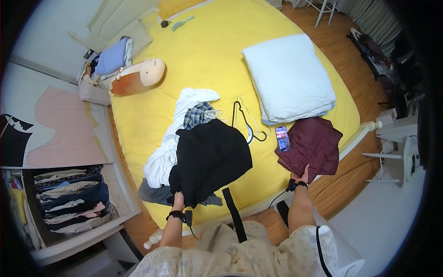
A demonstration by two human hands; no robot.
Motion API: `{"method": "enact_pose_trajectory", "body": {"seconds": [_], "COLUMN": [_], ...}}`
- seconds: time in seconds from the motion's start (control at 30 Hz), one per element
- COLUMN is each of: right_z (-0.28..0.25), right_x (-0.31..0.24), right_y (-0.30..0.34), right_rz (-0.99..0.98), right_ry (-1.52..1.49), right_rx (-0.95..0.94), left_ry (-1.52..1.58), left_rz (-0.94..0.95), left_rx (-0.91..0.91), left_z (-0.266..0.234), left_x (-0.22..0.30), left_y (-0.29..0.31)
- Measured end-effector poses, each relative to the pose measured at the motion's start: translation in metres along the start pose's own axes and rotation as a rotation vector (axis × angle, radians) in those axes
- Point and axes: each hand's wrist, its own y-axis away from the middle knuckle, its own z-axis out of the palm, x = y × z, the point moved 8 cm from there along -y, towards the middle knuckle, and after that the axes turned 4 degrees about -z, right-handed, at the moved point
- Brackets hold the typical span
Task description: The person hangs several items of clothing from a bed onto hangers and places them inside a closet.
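A black garment [210,159] is spread in a heap on the near left part of the bed. My left hand [179,199] grips its near edge, with the fingertips partly hidden by the cloth. Beneath and beside it lie a white garment [161,159], a blue plaid piece [197,114] and a grey garment [154,193]. To the right rests a folded maroon garment [318,143]. My right hand [301,175] is closed on its near edge, fingers partly covered. A lit phone [282,138] leans on the maroon cloth's left side. Black and white hangers [249,131] lie between the two heaps.
A yellow-sheeted bed [207,60] bears a folded pale blue quilt [290,76], a brown-and-cream plush pillow [138,77] and a green brush [182,23]. Left of it, an open drawer [74,198] holds rolled clothes. A white stool [406,159] stands at right.
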Motion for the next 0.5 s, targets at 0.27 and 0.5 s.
{"method": "enact_pose_trajectory", "body": {"seconds": [0.27, 0.5], "right_z": [0.133, 0.148], "right_x": [-0.086, -0.161], "right_y": [0.012, 0.013], "right_rz": [-0.323, -0.361], "right_ry": [0.13, 0.359], "right_rx": [-0.37, -0.243], "left_ry": [0.011, 0.092], "left_rz": [-0.007, -0.021], "left_rx": [-0.055, -0.135], "left_z": [-0.006, 0.014], "left_x": [0.003, -0.012], "left_y": [-0.01, -0.01]}}
